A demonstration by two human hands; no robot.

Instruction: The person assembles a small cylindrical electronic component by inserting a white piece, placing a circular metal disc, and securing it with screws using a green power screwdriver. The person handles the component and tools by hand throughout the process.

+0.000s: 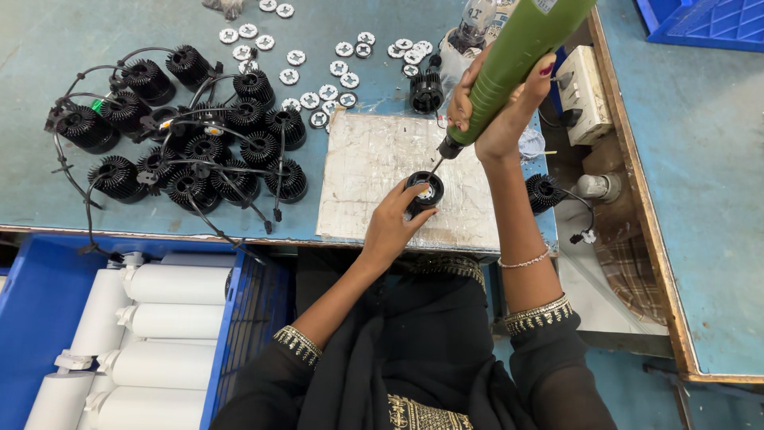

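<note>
The left hand (391, 225) pinches a black finned heat-sink housing (424, 191) between thumb and fingers, holding it upright on a worn white work board (374, 171), close to the board's near edge and the bench's front lip. The right hand (495, 107) has its fingers wrapped tight round a green electric screwdriver (516, 56), tilted, its bit tip down in the housing's open top.

Left of the left fingers the board lies bare out to its left edge. Beyond that edge, well apart, sits a tangle of black wired heat sinks (191, 143) on the blue bench. Beyond the fingertips, past the board's far edge, small white round discs (322, 76) are scattered. One lone heat sink (544, 193) sits just right of the right forearm, at the bench's right edge. Below the bench front, a blue crate (239, 318) holds white tubes (171, 318).
</note>
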